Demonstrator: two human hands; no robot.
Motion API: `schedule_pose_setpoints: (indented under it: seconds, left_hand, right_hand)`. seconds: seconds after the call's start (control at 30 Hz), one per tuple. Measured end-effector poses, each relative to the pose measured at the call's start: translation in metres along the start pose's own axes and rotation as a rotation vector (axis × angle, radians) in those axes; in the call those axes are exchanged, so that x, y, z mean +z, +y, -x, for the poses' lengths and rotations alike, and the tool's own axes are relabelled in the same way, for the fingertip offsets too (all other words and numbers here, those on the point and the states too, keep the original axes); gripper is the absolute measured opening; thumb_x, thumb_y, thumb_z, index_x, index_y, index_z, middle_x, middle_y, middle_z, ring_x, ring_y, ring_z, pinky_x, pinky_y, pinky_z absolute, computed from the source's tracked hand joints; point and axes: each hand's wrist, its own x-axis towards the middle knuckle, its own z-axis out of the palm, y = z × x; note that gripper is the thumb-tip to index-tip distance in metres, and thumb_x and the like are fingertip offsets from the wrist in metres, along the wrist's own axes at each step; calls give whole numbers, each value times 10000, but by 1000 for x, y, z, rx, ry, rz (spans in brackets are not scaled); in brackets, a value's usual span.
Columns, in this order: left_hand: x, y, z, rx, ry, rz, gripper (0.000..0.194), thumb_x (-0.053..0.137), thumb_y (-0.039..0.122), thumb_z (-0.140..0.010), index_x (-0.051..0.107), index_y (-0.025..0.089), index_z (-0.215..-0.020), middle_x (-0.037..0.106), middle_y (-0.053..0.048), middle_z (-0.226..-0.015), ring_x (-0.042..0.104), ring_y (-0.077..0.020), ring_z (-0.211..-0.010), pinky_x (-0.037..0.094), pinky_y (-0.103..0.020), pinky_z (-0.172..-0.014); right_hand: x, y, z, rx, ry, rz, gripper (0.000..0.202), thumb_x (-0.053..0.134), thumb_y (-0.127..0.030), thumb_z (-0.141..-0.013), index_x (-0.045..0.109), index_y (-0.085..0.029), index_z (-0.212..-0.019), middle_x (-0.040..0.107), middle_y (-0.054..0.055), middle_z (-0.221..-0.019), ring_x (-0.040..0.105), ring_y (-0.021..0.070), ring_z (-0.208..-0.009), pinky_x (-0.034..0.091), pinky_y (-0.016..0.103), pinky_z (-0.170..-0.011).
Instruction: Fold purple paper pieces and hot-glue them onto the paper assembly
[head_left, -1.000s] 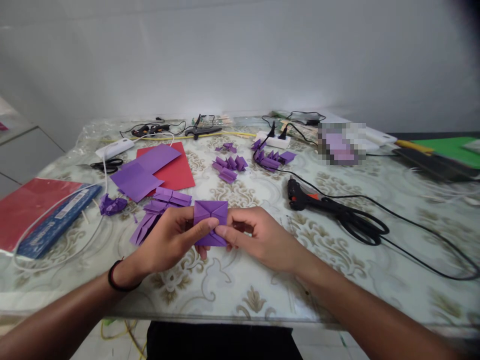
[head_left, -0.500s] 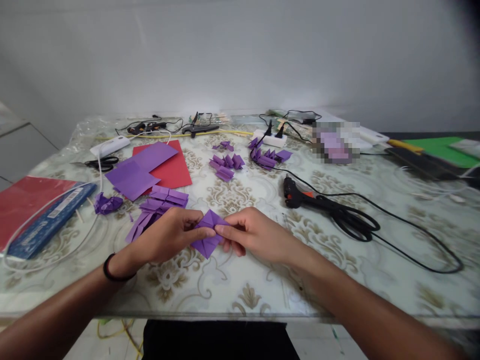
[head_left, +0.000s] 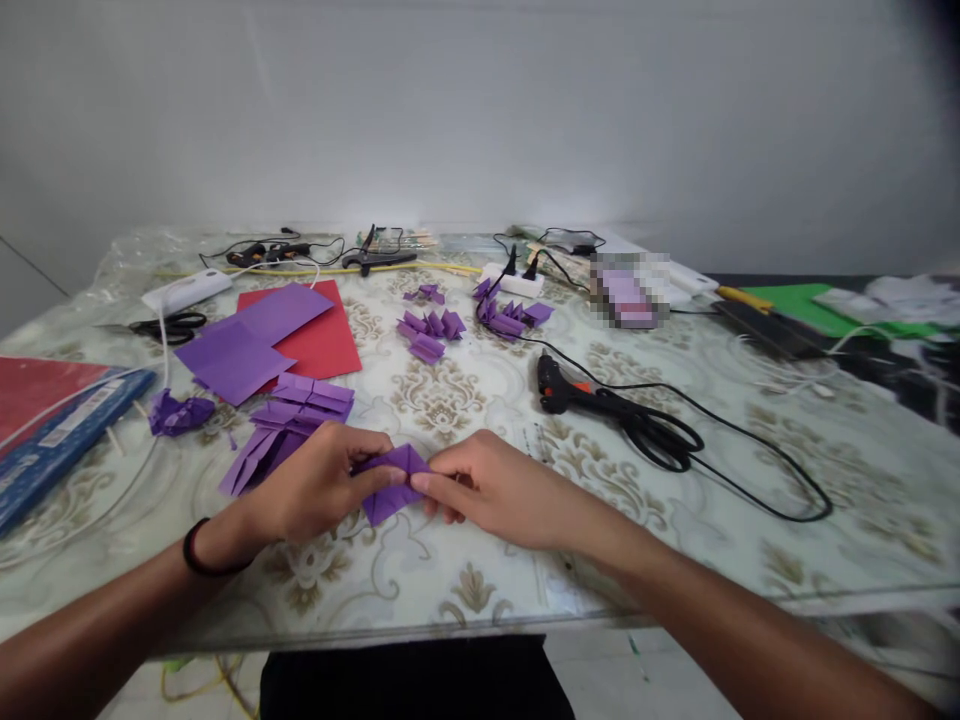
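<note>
A folded purple paper (head_left: 390, 497) is pinched between both hands above the front of the table. My left hand (head_left: 319, 487) grips its left side, thumb on top. On the right side, my right hand (head_left: 480, 487) holds it with thumb and fingers, the two thumb tips close together at the middle. Folded purple strips (head_left: 281, 425) lie just behind my left hand. Flat purple sheets (head_left: 247, 345) rest on a red sheet (head_left: 330, 335) farther back. Small folded purple pieces (head_left: 431, 330) sit at the middle, with more purple pieces (head_left: 514, 315) to their right.
A black glue gun (head_left: 559, 388) and black scissors handles (head_left: 664, 435) lie at the right, with a looping cable. Crumpled purple paper (head_left: 178, 412) and a blue pack (head_left: 71, 440) are at the left. A white power strip (head_left: 514, 280) stands behind.
The camera view has turned right, so table items appear farther left. Both hands still hold the purple paper, which has tilted and shows less of its surface.
</note>
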Motion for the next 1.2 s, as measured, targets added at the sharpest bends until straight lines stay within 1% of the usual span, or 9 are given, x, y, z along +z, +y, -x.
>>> schedule_pose_setpoints:
  seconds: [0.07, 0.17, 0.23, 0.27, 0.33, 0.47, 0.73, 0.9, 1.2]
  left_hand:
    - [6, 1, 0, 2, -53, -168, 338, 588, 289, -1013, 618, 160, -702, 583, 27, -630, 489, -115, -593, 354, -259, -596]
    - [16, -2, -2, -16, -98, -306, 272, 611, 241, -994, 665, 163, -739, 673, -19, -694, 607, -166, -650, 420, -289, -647]
    - [21, -5, -3, 18, -39, -335, 82, 660, 222, -964, 725, 173, -965, 757, -75, -939, 701, -249, -882, 509, -339, -780]
    - [22, -6, -3, 54, 1, -352, 169, 684, 204, -947, 711, 181, -1112, 758, -97, -1089, 704, -282, -1020, 536, -375, -872]
    - [23, -7, -2, 146, 62, -379, 415, 729, 169, -916, 623, 193, -1316, 704, -124, -1297, 660, -307, -1205, 540, -438, -1022]
    - [19, -5, 0, 265, 60, -410, 401, 763, 164, -912, 620, 165, -1287, 668, -151, -1302, 657, -318, -1197, 559, -474, -1044]
    - [14, -17, 8, 376, -10, -384, 278, 626, 83, -975, 686, 180, -1228, 631, -163, -1381, 687, -297, -1214, 586, -432, -1045]
    - [11, -19, 11, 493, -24, -382, 334, 502, 28, -1008, 794, 186, -969, 675, -158, -1412, 705, -307, -1235, 597, -415, -1026]
    - [18, -31, 10, 383, 31, -204, 255, 603, 130, -1024, 700, 178, -1254, 742, -132, -1269, 727, -251, -1146, 597, -370, -1020]
  right_hand:
    - [-20, 9, 12, -60, 30, 156, 311, 563, -378, -1050, 813, -205, -989, 825, 59, -947, 756, 218, -856, 553, 327, -809]
    - [-61, 46, 35, 57, 372, 458, 354, 498, -327, -1023, 762, -194, -1218, 788, 127, -1212, 738, 304, -1100, 548, 440, -1009]
    - [-85, 82, 49, 134, 466, 703, 390, 530, -232, -915, 746, -142, -1227, 754, 191, -1221, 696, 380, -1187, 523, 517, -1076]
    - [-92, 100, 55, 162, 481, 781, 429, 561, -212, -867, 733, -123, -1250, 730, 215, -1254, 669, 411, -1234, 509, 544, -1104]
    - [-100, 131, 63, 198, 510, 841, 497, 611, -205, -803, 711, -121, -1283, 693, 235, -1307, 647, 450, -1259, 518, 585, -1094]
    - [-97, 156, 63, 252, 508, 793, 473, 663, -157, -771, 713, -157, -1241, 685, 209, -1258, 683, 420, -1172, 544, 536, -1050]
    - [-96, 125, 51, 280, 659, 758, 212, 650, -128, -834, 669, -170, -1041, 700, 217, -1115, 678, 377, -1018, 493, 459, -910]
    - [-77, 93, 70, 353, 792, 578, 164, 693, -353, -933, 605, -239, -854, 658, 90, -760, 616, 271, -693, 442, 389, -653]
    - [-16, 47, 67, -66, 245, 138, 119, 682, -292, -967, 661, -234, -866, 669, 55, -858, 624, 212, -721, 487, 343, -642]
